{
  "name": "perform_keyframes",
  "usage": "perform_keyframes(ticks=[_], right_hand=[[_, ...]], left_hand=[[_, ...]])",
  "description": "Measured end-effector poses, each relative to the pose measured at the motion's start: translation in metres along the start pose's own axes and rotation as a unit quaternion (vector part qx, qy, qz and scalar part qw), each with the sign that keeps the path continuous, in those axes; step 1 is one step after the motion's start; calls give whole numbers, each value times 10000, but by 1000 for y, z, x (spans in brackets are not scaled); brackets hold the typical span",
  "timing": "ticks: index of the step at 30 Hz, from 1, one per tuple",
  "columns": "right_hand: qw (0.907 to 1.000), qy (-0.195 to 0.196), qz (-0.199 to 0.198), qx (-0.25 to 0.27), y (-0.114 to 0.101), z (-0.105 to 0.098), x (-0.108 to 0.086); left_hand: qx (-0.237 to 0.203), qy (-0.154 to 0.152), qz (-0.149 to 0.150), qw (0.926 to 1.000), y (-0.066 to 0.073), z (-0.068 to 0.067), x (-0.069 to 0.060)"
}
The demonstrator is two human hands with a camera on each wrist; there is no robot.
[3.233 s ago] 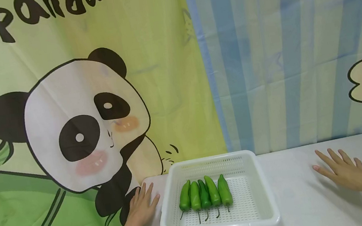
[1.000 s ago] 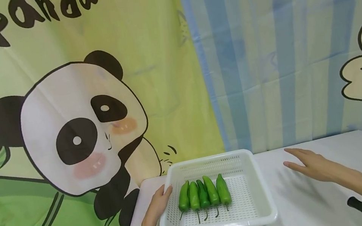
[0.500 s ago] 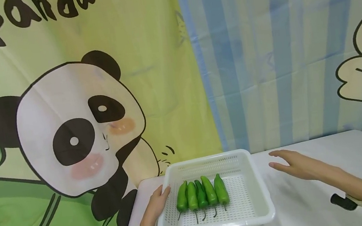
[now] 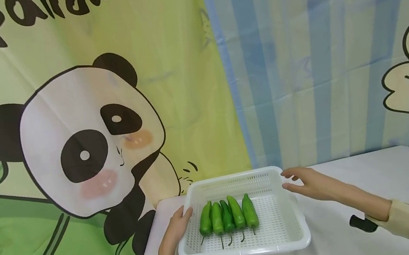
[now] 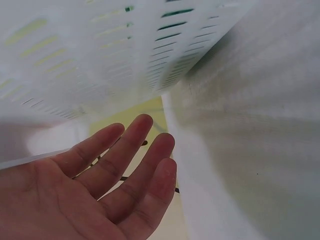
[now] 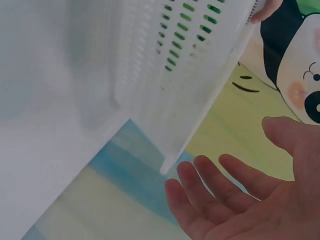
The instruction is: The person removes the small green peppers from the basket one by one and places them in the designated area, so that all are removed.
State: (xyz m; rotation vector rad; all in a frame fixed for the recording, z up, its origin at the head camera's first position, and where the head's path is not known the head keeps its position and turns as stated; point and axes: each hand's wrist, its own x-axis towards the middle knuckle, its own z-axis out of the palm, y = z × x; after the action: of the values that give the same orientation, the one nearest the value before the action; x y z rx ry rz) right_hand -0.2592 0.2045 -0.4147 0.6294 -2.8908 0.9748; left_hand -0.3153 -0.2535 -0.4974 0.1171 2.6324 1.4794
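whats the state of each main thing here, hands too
white basket: upright, holding five peppers
green peppers: lying in a row, stems toward the near rim
left hand: fingers relaxed, at the basket's left side
right hand: fingers spread, near the basket's right rim
table: bearing the basket
printed curtain: hanging

The peppers (image 4: 228, 219) look glossy, the basket (image 4: 244, 252) smooth plastic, the backdrop (image 4: 194, 81) cloth.
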Motion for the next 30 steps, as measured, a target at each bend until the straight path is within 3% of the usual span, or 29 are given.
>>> perform_keyframes(ticks=[6, 12, 17, 24, 30], right_hand=[[9992, -87, -375, 41, -17, 6, 13], [9973, -75, -692, -246, -36, 11, 27], [9948, -336, -920, -270, -51, 17, 42], [9941, -850, -665, -114, -62, 29, 65], [9885, -1437, -289, -362, -72, 31, 84]], left_hand=[[-52, -9, 18, 10000, 2, 1, 0], [-98, -16, -3, 10000, 2, 1, 0], [-90, -28, 19, 10000, 0, 0, -1], [-5, -27, 60, 10000, -1, 0, -2], [8, -55, 96, 9999, 2, 0, -2]])
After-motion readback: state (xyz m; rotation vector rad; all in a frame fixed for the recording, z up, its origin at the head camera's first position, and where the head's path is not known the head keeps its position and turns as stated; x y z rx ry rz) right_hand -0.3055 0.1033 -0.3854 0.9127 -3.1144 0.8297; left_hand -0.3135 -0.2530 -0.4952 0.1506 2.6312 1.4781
